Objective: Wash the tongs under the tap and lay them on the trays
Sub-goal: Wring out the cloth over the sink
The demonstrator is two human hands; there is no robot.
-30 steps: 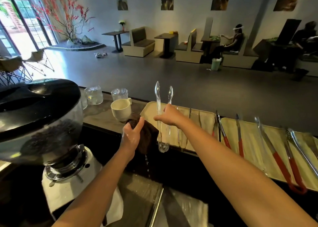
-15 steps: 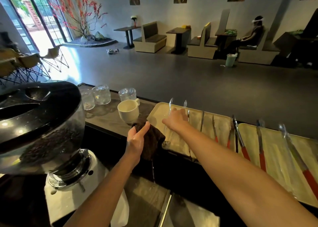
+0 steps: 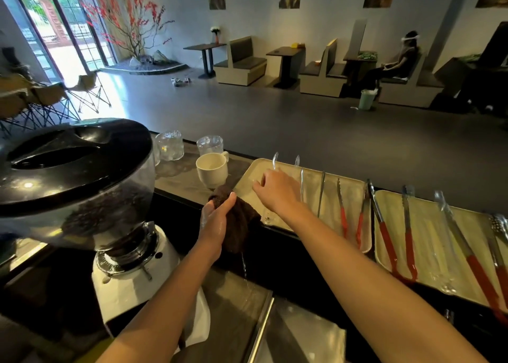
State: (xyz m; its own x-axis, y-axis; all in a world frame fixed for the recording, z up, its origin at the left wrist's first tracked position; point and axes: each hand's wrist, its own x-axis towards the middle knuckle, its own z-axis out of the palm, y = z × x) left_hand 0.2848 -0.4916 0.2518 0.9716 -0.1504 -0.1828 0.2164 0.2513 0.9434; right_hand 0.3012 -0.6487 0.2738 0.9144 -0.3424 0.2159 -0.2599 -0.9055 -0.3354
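Beige trays (image 3: 424,214) with clear tongs (image 3: 275,160) and red-handled tongs (image 3: 386,234).

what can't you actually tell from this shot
- Head view: whether the right hand has a grip on the clear tongs. The hand itself covers their middle.
- The tap is out of frame. Only a trickle shows under the cloth that the left hand holds.
- The far-right tongs are cut off by the right edge.
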